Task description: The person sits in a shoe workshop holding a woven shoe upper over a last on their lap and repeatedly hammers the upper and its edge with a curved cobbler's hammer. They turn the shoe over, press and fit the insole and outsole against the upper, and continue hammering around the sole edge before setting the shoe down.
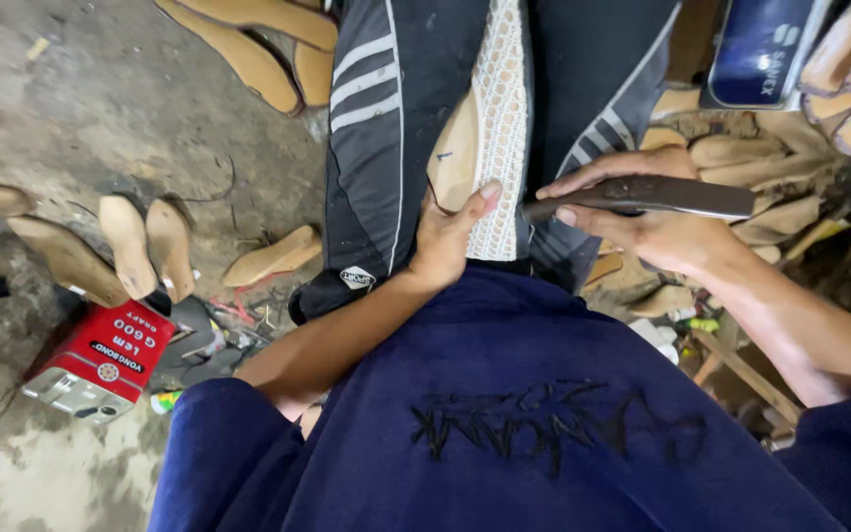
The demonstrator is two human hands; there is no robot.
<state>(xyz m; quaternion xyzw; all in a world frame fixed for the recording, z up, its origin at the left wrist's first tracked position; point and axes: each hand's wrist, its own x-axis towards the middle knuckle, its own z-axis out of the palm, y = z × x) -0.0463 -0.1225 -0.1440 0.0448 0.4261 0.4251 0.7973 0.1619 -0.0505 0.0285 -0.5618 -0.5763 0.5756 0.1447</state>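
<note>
Nearest the camera: dark blue shirt (504, 433) w/ dark stitched lettering, filling the lower frame. Both forearms reach out from it.

Left hand (445, 236) is clenched round the near end of a wooden shoe last (455, 148) covered w/ a white woven upper (501, 128); thumb pressed onto the woven part. Last lies on the person's lap, btwn legs in black track pants w/ white stripes (376, 118), toe end pointing away.

Right hand (642, 222) grips a dark metal tool (662, 195), held roughly level, its near tip just beside the woven upper's right edge; can't tell if touching.

Floor (100, 99), left: red rectangular glue tin (100, 360) lying on its side, contents not visible. Just beyond it, several bare wooden lasts (135, 246) standing/leaning together, one more last (273, 258) lying nearer the leg. Small scraps and bits around the tin.

Right side: heap of more wooden lasts (741, 163) under and behind the tool.

Far: pale insole-shaped pieces (248, 39) at top left, blue package (760, 49) at top right w/ more lasts beside it.
</note>
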